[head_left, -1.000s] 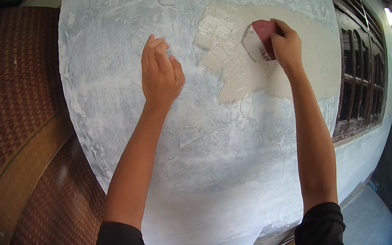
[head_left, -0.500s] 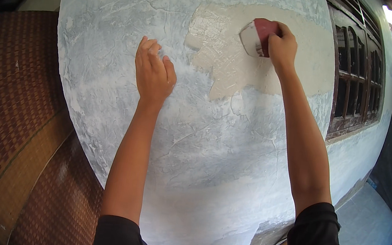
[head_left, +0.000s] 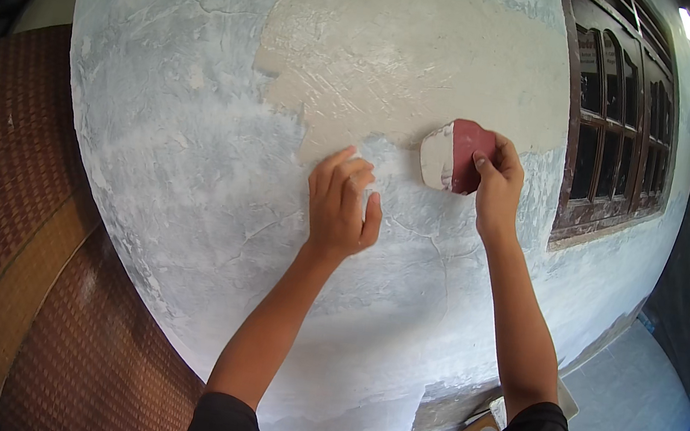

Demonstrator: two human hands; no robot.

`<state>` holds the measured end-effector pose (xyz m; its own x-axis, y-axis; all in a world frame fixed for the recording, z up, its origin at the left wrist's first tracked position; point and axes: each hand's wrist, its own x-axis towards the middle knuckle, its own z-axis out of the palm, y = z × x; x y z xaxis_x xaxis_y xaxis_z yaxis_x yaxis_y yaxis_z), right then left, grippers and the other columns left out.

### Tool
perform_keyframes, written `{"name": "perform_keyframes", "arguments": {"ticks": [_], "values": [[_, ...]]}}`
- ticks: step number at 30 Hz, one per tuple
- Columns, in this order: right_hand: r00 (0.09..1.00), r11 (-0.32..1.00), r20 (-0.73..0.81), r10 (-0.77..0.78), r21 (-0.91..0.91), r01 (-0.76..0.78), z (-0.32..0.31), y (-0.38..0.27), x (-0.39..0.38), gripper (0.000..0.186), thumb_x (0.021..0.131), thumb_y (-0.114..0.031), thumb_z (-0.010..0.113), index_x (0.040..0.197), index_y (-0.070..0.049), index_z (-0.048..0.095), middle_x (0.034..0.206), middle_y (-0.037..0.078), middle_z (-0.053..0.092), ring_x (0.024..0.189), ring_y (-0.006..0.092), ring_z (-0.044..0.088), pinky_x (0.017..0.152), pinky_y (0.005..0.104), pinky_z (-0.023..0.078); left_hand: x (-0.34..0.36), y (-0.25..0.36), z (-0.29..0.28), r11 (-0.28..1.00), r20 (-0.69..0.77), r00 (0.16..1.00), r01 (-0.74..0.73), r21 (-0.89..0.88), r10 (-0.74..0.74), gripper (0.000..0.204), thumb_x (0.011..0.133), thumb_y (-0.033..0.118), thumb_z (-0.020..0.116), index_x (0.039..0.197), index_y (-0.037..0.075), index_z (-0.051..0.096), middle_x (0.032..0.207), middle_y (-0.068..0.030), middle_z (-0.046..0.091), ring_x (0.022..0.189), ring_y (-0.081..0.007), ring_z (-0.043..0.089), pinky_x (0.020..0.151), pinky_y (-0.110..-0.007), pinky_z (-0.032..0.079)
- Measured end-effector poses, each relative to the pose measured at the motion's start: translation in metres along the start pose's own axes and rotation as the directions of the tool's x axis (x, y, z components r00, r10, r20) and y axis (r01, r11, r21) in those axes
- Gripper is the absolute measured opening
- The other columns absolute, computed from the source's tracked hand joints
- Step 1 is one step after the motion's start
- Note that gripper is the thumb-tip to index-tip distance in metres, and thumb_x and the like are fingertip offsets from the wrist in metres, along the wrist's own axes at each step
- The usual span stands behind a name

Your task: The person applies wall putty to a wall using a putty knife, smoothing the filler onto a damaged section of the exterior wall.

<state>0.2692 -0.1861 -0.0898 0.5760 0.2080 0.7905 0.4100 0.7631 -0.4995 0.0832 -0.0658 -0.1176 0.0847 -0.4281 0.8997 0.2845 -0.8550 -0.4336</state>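
Rough grey-white plaster wall [head_left: 218, 200] fills most of the view, cracked in places, with a broad patch of fresh cream filler [head_left: 398, 67] spread across its upper middle. To the right stands a dark wooden window frame [head_left: 613, 136] with small panes, and pale floor tiles [head_left: 641, 398] run along the wall's foot. On the left a brown woven panel [head_left: 11, 200] meets the wall. Down near the floor something tan, perhaps a small stool or tool handle [head_left: 480, 430], shows beside the person's sleeve, too cut off to name for sure.

The left hand [head_left: 342, 206] lies against the wall with its fingers loosely spread and slightly curled, holding nothing, just below the lower edge of the filler patch. The right hand [head_left: 497, 182] is closed around a flat scraper [head_left: 454, 155], thumb on its dark red face and fingers behind, pressing its pale, filler-coated edge to the wall at the patch's lower right border.

That scraper looks light and thin, probably a flexible plastic blade that bends a little under pressure, so the grip belongs on the clean red half, well back from the working edge. Its coated side is likely wet and slick, and the filler on it would smear or drop if the blade were tipped. A firm pinch suits it better than a loose hold.
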Motion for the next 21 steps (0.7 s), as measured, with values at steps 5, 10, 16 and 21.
{"name": "perform_keyframes", "arguments": {"ticks": [5, 10, 16, 21], "values": [[0.996, 0.995, 0.008, 0.088, -0.053, -0.087, -0.05, 0.027, -0.053, 0.029, 0.087, 0.005, 0.051, 0.115, 0.004, 0.058, 0.103, 0.011, 0.064, 0.094, 0.0151, 0.06, 0.087, 0.0283, 0.046, -0.053, 0.078, 0.019, 0.973, 0.084, 0.991, 0.116, -0.2, -0.101, 0.027, 0.082, 0.008, 0.058, 0.107, 0.006, 0.048, 0.108, -0.0131, 0.059, 0.109, -0.0358, 0.056, 0.092, -0.047, 0.038], [0.971, 0.971, -0.04, 0.237, -0.026, -0.239, -0.087, 0.046, -0.091, 0.027, 0.088, 0.006, 0.051, 0.114, 0.003, 0.057, 0.101, 0.009, 0.064, 0.092, 0.0141, 0.059, 0.085, 0.028, 0.046, -0.102, 0.129, 0.027, 0.927, 0.204, 0.964, 0.23, -0.295, -0.174, 0.032, 0.076, 0.003, 0.061, 0.106, 0.008, 0.051, 0.107, -0.0111, 0.059, 0.109, -0.0337, 0.057, 0.089, -0.046, 0.043], [0.936, 0.937, -0.152, 0.318, -0.098, -0.335, -0.127, 0.047, -0.126, 0.024, 0.089, 0.005, 0.051, 0.112, 0.002, 0.056, 0.098, 0.009, 0.063, 0.09, 0.0134, 0.058, 0.082, 0.0269, 0.046, -0.137, 0.177, 0.038, 0.85, 0.318, 0.931, 0.308, -0.428, -0.178, 0.032, 0.074, 0.001, 0.062, 0.104, 0.005, 0.051, 0.103, -0.0118, 0.059, 0.103, -0.0333, 0.059, 0.087, -0.043, 0.044], [0.889, 0.876, -0.271, 0.369, -0.22, -0.43, -0.184, 0.058, -0.163, 0.025, 0.086, 0.005, 0.052, 0.11, 0.002, 0.056, 0.095, 0.007, 0.062, 0.087, 0.0132, 0.058, 0.081, 0.0278, 0.046, -0.165, 0.223, 0.057, 0.779, 0.386, 0.909, 0.352, -0.518, -0.154, 0.032, 0.074, 0.001, 0.062, 0.104, 0.005, 0.052, 0.103, -0.011, 0.059, 0.102, -0.0323, 0.059, 0.087, -0.043, 0.044]]}}
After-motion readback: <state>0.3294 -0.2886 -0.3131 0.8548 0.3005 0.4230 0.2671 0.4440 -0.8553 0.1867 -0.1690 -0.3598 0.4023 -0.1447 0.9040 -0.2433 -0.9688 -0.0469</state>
